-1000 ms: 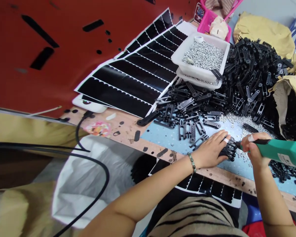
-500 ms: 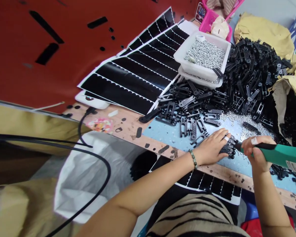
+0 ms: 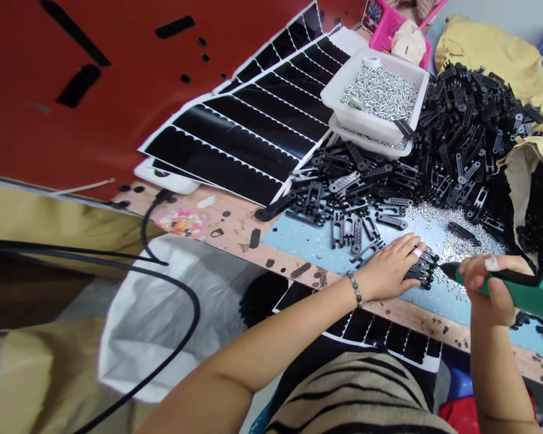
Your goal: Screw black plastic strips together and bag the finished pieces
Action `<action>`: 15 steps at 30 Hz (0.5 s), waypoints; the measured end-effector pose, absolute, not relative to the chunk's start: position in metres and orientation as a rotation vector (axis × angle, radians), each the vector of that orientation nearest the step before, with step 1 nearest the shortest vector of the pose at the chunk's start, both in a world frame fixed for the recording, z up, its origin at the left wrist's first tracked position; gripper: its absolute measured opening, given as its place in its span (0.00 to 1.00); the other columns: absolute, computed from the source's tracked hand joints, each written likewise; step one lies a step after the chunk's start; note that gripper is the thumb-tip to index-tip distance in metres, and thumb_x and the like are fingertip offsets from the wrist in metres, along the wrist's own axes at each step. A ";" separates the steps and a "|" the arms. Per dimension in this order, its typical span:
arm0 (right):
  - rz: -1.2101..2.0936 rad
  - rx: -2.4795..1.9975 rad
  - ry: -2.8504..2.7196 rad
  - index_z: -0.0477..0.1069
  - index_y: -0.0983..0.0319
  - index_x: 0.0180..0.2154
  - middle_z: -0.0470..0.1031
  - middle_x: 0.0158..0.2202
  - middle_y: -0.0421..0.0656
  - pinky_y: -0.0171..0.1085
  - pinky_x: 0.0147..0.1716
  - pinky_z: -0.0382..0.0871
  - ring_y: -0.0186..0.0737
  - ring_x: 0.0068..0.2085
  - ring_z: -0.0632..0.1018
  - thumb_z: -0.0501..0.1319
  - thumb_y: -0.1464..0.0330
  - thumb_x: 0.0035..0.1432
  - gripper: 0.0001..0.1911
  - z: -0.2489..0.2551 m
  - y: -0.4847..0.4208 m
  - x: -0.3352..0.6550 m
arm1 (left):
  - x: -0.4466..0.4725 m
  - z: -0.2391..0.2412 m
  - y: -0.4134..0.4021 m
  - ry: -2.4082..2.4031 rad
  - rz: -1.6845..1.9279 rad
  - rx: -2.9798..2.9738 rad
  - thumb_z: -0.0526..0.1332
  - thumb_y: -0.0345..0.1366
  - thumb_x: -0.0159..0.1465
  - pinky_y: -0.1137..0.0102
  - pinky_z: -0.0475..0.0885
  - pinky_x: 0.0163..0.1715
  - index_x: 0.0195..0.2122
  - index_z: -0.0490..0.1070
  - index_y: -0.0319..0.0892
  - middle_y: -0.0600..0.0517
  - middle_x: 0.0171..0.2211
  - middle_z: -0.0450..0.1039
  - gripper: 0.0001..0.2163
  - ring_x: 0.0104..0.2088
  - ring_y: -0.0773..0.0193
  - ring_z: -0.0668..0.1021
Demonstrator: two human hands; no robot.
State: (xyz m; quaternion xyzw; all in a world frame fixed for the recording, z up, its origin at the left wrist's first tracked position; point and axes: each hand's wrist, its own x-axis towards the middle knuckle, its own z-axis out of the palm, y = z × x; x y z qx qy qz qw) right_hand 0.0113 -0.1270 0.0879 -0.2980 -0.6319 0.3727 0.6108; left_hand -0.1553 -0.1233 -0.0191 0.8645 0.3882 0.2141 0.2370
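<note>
My left hand (image 3: 389,270) presses a short row of black plastic link pieces (image 3: 427,263) against the blue tabletop, thumb on the near side and fingers on the far side. Part of the row is hidden under the palm. Wrapped around a green electric screwdriver (image 3: 540,296) is my right hand (image 3: 491,283). The driver lies nearly level, its dark tip pointing left, close to the right end of the row. Whether the tip touches a piece I cannot tell. Small silvery fasteners (image 3: 468,232) are scattered just beyond the row.
Behind the hands lies a large heap of black links (image 3: 461,126). A white tub (image 3: 332,99) of screws stands on another tub. Black sticker sheets (image 3: 235,138) lie to the left. An opened yellow sack (image 3: 536,147) sits at right, and a black cable (image 3: 196,313) loops at left.
My right hand has drawn the electric screwdriver back to the right, so its tip now sits farther from the links. My left hand stays on the row. The view has shifted slightly.
</note>
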 end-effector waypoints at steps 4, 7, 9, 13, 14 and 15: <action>0.885 -0.654 -1.475 0.69 0.58 0.37 0.67 0.18 0.33 0.37 0.21 0.68 0.32 0.17 0.68 0.59 0.67 0.58 0.04 0.085 -0.126 0.007 | -0.155 -0.017 -0.124 1.071 0.591 2.363 0.60 0.47 0.62 0.57 0.52 0.64 0.64 0.49 0.36 0.37 0.65 0.49 0.34 0.67 0.49 0.49; 0.872 -0.656 -1.517 0.69 0.58 0.37 0.67 0.18 0.33 0.37 0.21 0.68 0.33 0.17 0.68 0.59 0.66 0.58 0.04 0.080 -0.127 0.005 | -0.155 -0.015 -0.124 1.074 0.589 2.375 0.61 0.47 0.61 0.57 0.52 0.64 0.63 0.51 0.35 0.36 0.64 0.51 0.34 0.66 0.49 0.51; 0.859 -0.684 -1.540 0.69 0.58 0.36 0.66 0.17 0.33 0.37 0.21 0.68 0.33 0.17 0.68 0.59 0.65 0.58 0.04 0.079 -0.128 0.004 | -0.155 -0.015 -0.124 1.077 0.581 2.384 0.61 0.47 0.62 0.58 0.52 0.64 0.63 0.51 0.34 0.36 0.64 0.51 0.34 0.66 0.49 0.51; 0.861 -0.724 -1.586 0.68 0.57 0.36 0.65 0.17 0.32 0.38 0.22 0.68 0.33 0.17 0.69 0.59 0.66 0.59 0.03 0.078 -0.130 0.005 | -0.155 -0.015 -0.124 1.074 0.585 2.376 0.61 0.47 0.62 0.58 0.51 0.65 0.63 0.51 0.35 0.36 0.64 0.50 0.34 0.67 0.50 0.50; 0.868 -0.729 -1.589 0.68 0.57 0.36 0.66 0.18 0.32 0.38 0.22 0.68 0.33 0.17 0.69 0.60 0.66 0.58 0.03 0.077 -0.130 0.006 | -0.155 -0.015 -0.124 1.073 0.585 2.375 0.61 0.47 0.62 0.58 0.51 0.65 0.63 0.51 0.35 0.36 0.64 0.50 0.34 0.67 0.50 0.50; 0.872 -0.737 -1.588 0.68 0.58 0.36 0.66 0.18 0.32 0.38 0.22 0.68 0.34 0.18 0.69 0.60 0.66 0.58 0.03 0.076 -0.130 0.007 | -0.155 -0.015 -0.124 1.073 0.583 2.375 0.61 0.47 0.61 0.58 0.51 0.65 0.63 0.51 0.35 0.36 0.64 0.50 0.34 0.67 0.49 0.50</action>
